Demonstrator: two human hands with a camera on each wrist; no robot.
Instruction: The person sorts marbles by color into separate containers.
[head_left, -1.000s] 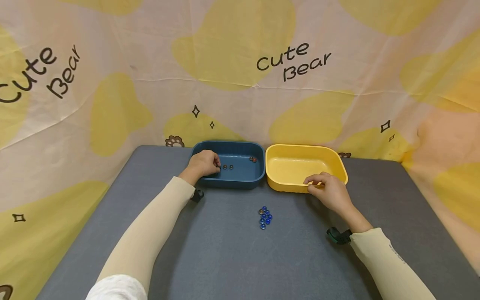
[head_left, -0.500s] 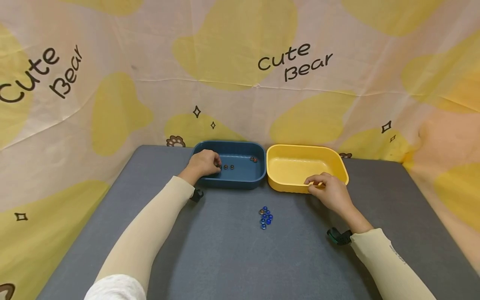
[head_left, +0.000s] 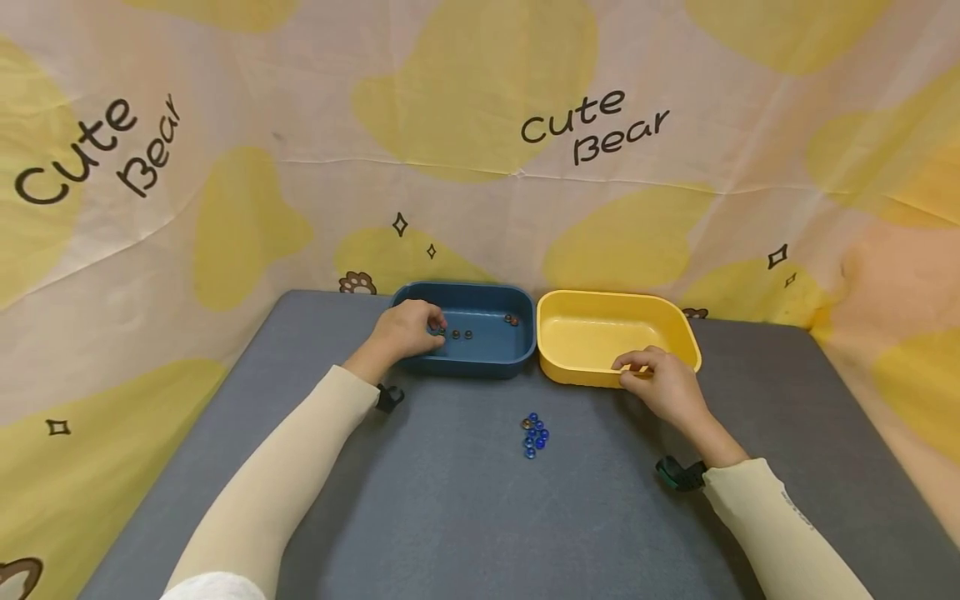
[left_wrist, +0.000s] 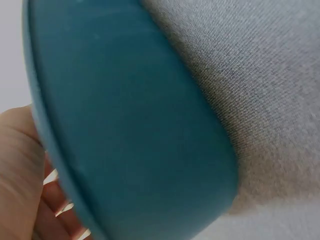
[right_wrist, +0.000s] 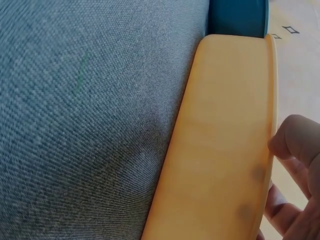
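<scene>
My left hand [head_left: 408,329] reaches over the near wall of the blue plastic bin [head_left: 480,362], thumb and fingers parted. A small marble [head_left: 441,332] shows between them, in line with brownish marbles [head_left: 456,334] on the bin floor. Two more reddish-brown marbles [head_left: 512,319] lie toward its right end. In the left wrist view the blue bin's wall [left_wrist: 130,120] hides most of the fingers. My right hand [head_left: 663,385] holds the near rim of the yellow plastic bin [head_left: 581,377], thumb outside and fingers over the inside. The right wrist view shows the thumb [right_wrist: 295,137] at the rim.
A cluster of mostly blue marbles [head_left: 538,433], with an amber marble [head_left: 526,423] among them, lies on the grey tabletop [head_left: 450,500] in front of the bins. Behind the table hangs a printed cloth [head_left: 465,100]. The two bins stand side by side near the back edge.
My left thumb and fingers have spread apart, and a marble now shows between them. My right hand stays at the yellow bin's rim. The head view has shifted slightly.
</scene>
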